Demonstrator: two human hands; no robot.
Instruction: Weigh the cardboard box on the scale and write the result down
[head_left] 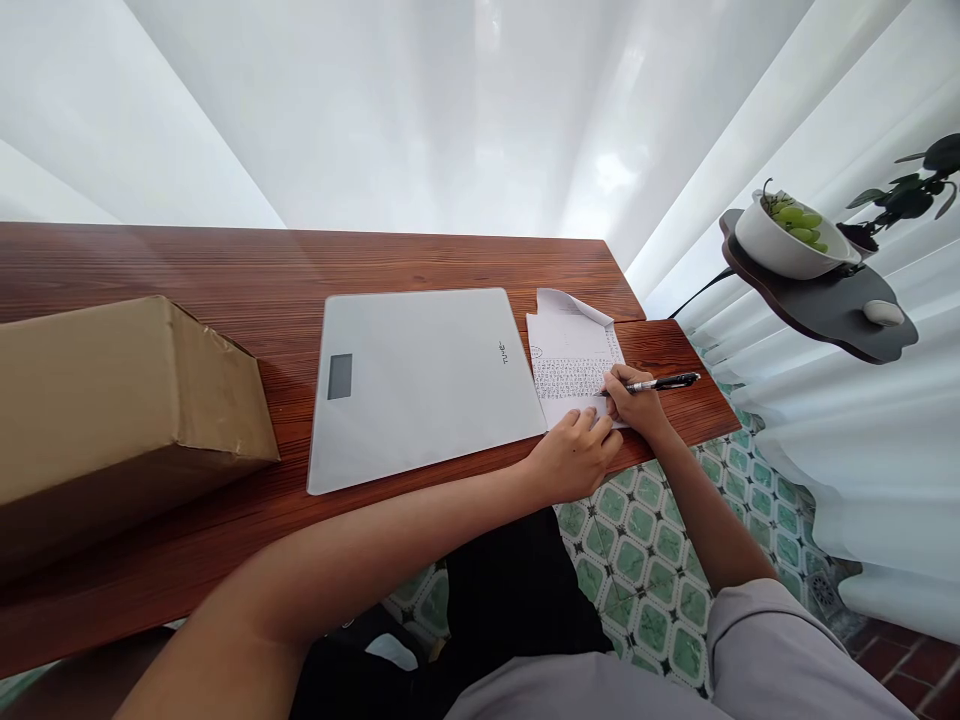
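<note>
My right hand point(631, 397) is closed around a black pen point(667, 382), whose tip meets a white sheet of paper point(568, 340). Rows of small handwritten characters fill the middle of that sheet, and its top edge curls over. My left hand point(576, 455) lies across the bottom edge of the paper, fingers stretched out and resting on it, close beside the right hand. Just left of the paper is a flat white panel with a small grey rectangle point(340, 376) and printed lettering, like a bathroom scale point(420, 380).
A brown cardboard box point(90, 390) stands at the table's left. The wooden table point(450, 262) ends at the right, above green tiles point(637, 540). Beyond it, a dark shelf point(817, 310) holds a white bowl point(787, 250) of green grapes and a white mouse point(883, 313). White curtains hang behind.
</note>
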